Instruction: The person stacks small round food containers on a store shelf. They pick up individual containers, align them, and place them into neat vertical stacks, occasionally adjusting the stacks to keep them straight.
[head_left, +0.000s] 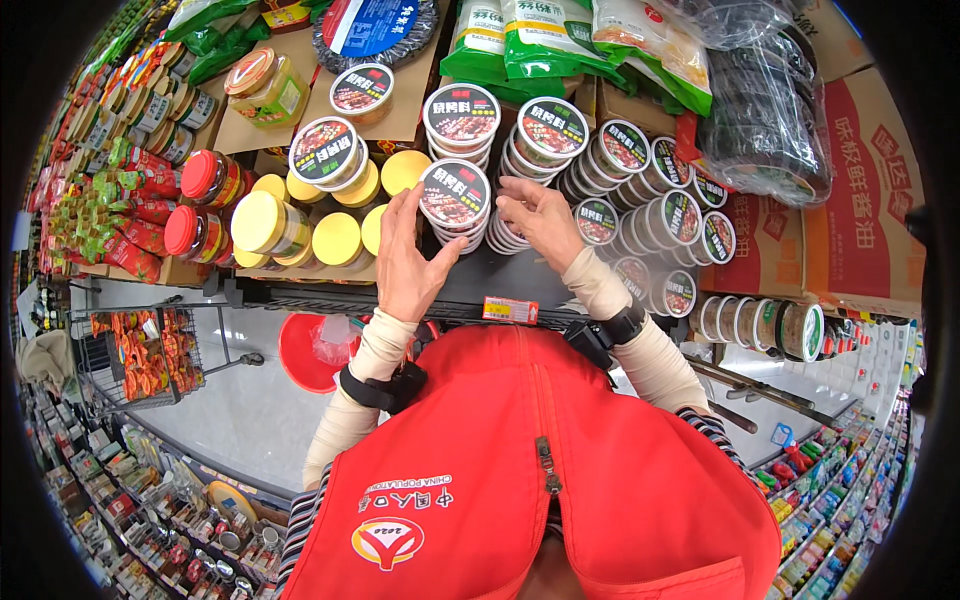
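Note:
A stack of round plastic tubs (454, 193) with printed lids stands on the dark shelf in front of me. On its left side is my left hand (409, 255), thumb spread away from the fingers, fingertips close to the top tub. My right hand (541, 221) is on the other side, its fingers bent and apart near the neighbouring tub stack (553, 127). Neither hand is closed around a tub; whether the fingertips touch one, I cannot tell. Another stack of tubs (460, 114) rises directly behind.
Yellow-lidded jars (337, 238) crowd the shelf to the left, beside red-lidded jars (189, 231). Bagged noodles (551, 41) lie behind the tubs. Cardboard cartons (862, 195) and more tubs (679, 217) are at right. Below stand a red basin (301, 360) and a wire cart (135, 360).

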